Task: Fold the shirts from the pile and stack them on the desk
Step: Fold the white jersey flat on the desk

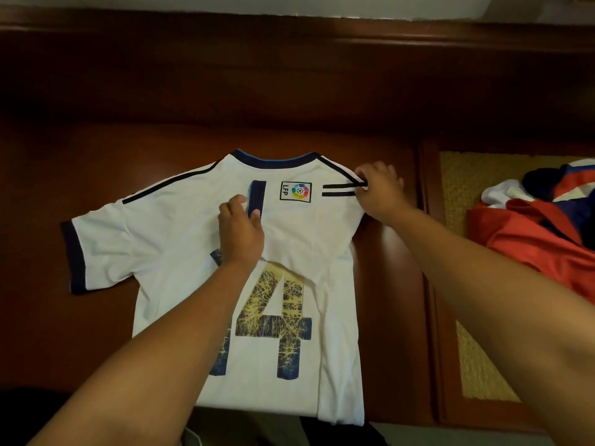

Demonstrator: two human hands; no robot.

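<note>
A white football shirt (pixel 167 233) with dark trim and a cracked number lies back up on the dark wooden desk (pixel 96 91). Its right sleeve is folded inward across the back, with an LFP badge (pixel 295 191) showing on it. My left hand (pixel 240 233) pinches the cuff of that folded sleeve near the shirt's middle. My right hand (pixel 380 188) grips the fold at the right shoulder, by the black stripes. The left sleeve lies spread out flat. The shirt's hem hangs over the desk's front edge.
A pile of shirts (pixel 541 226), red, blue and white, lies on a woven-seat chair (pixel 463 181) to the right of the desk. The desk's raised back edge runs along the top of the view.
</note>
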